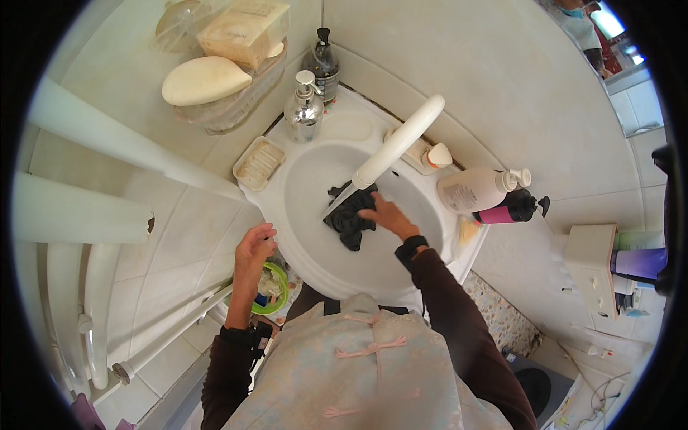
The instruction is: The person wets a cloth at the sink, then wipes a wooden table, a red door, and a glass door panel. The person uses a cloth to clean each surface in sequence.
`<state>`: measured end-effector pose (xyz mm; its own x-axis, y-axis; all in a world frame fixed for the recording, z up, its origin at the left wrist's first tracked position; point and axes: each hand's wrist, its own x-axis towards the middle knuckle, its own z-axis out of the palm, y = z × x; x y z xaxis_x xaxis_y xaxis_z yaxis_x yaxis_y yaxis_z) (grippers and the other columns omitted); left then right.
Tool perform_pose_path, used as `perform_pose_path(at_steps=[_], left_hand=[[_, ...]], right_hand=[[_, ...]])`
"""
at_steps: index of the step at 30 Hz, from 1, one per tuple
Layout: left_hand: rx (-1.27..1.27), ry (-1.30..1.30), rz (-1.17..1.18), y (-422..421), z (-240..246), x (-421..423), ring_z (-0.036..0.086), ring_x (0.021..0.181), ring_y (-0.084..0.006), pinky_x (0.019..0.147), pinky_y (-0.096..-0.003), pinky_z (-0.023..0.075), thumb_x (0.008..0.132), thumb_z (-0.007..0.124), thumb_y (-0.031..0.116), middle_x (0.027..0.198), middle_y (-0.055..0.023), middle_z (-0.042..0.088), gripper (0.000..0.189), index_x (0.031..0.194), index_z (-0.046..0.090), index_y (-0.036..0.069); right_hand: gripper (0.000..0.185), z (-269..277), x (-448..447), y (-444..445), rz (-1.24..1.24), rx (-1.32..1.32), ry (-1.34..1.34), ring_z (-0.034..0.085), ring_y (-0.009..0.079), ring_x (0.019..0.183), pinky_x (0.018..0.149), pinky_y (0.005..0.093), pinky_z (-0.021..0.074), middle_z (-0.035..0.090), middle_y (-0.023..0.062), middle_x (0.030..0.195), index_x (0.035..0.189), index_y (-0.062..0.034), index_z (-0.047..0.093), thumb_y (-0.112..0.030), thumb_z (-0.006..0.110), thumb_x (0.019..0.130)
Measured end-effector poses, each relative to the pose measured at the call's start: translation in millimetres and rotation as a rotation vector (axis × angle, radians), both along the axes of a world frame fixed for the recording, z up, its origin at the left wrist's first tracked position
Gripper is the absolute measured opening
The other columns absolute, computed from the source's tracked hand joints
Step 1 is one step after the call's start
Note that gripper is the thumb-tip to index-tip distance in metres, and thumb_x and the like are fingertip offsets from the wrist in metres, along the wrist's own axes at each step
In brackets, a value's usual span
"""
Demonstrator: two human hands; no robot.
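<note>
In the white washbasin lies a crumpled dark cloth. From the white curved faucet a stream of water falls onto it. My right hand reaches in from the right, its slightly blurred fingers at the cloth's right edge. Whether they pinch the fabric cannot be made out. My left hand hangs in the air just outside the basin's left rim, holding nothing, with its fingers loosely bent and apart.
Around the rim stand a soap dish, a silver pump bottle, a dark pump bottle, a white pump bottle and a black-and-pink bottle. Pale pipes run at left. A green bucket is below my left hand.
</note>
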<state>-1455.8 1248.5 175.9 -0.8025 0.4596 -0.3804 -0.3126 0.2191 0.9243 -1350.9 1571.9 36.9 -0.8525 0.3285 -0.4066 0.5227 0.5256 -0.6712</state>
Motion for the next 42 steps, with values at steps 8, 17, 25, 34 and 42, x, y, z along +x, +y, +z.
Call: perform_pose_path(at_steps=[8, 17, 25, 34, 42], left_hand=[[0.083, -0.001, -0.179, 31.9, -0.6, 17.0, 0.059, 0.095, -0.0149, 0.082, -0.0290, 0.0457, 0.090, 0.055, 0.013, 0.113, -0.0073, 0.060, 0.034, 0.123, 0.055, 0.003], [0.135, -0.027, -0.461, 78.5, -32.4, 24.0, 0.043, 0.129, -0.0185, 0.110, -0.0316, 0.0260, 0.101, 0.034, 0.043, 0.135, -0.0054, 0.053, 0.054, 0.139, 0.045, 0.006], [0.429, -0.940, -0.377, 118.0, -46.1, 46.5, 0.043, 0.131, -0.0235, 0.109, -0.0419, 0.0343, 0.093, 0.024, 0.069, 0.145, -0.0063, 0.042, 0.075, 0.146, 0.036, 0.016], [0.831, -1.015, -0.088, 130.0, -53.6, 60.4, 0.051, 0.124, -0.0262, 0.104, -0.0449, 0.0427, 0.088, 0.033, 0.074, 0.134, -0.0087, 0.051, 0.076, 0.134, 0.048, 0.015], [0.614, -0.934, -0.059, 139.5, -60.2, 68.5, 0.061, 0.074, -0.0114, 0.055, -0.0276, 0.0471, 0.095, 0.038, 0.057, 0.092, 0.0021, 0.064, 0.045, 0.108, 0.058, 0.020]], right_hand=[[0.049, 21.2, 2.3, -69.2, 0.546, -0.114, 0.111, 0.053, 0.0403, 0.102, 0.087, 0.0446, 0.0457, 0.053, 0.0182, 0.108, 0.112, -0.0078, 0.057, -0.010, 0.067, 0.065], [0.048, 152.5, 37.8, -18.1, 0.451, -0.410, 0.258, 0.057, 0.0297, 0.108, 0.090, 0.0346, 0.0450, 0.059, 0.0130, 0.117, 0.118, -0.0051, 0.053, -0.007, 0.064, 0.071], [0.061, 159.6, 52.2, -32.6, -0.265, -1.383, 0.491, 0.048, 0.0137, 0.119, 0.100, 0.0290, 0.0407, 0.045, 0.0029, 0.133, 0.141, -0.0129, 0.035, -0.008, 0.052, 0.082], [0.054, 139.9, 49.2, -75.2, 0.131, -0.114, 0.600, 0.040, 0.0296, 0.124, 0.104, 0.0424, 0.0320, 0.044, 0.0135, 0.130, 0.120, -0.0125, 0.048, -0.012, 0.069, 0.071], [0.030, 127.4, 3.4, -78.6, -0.459, -0.512, 0.603, 0.051, 0.0285, 0.110, 0.092, 0.0365, 0.0426, 0.055, 0.0105, 0.115, 0.100, -0.0064, 0.060, -0.024, 0.068, 0.077]])
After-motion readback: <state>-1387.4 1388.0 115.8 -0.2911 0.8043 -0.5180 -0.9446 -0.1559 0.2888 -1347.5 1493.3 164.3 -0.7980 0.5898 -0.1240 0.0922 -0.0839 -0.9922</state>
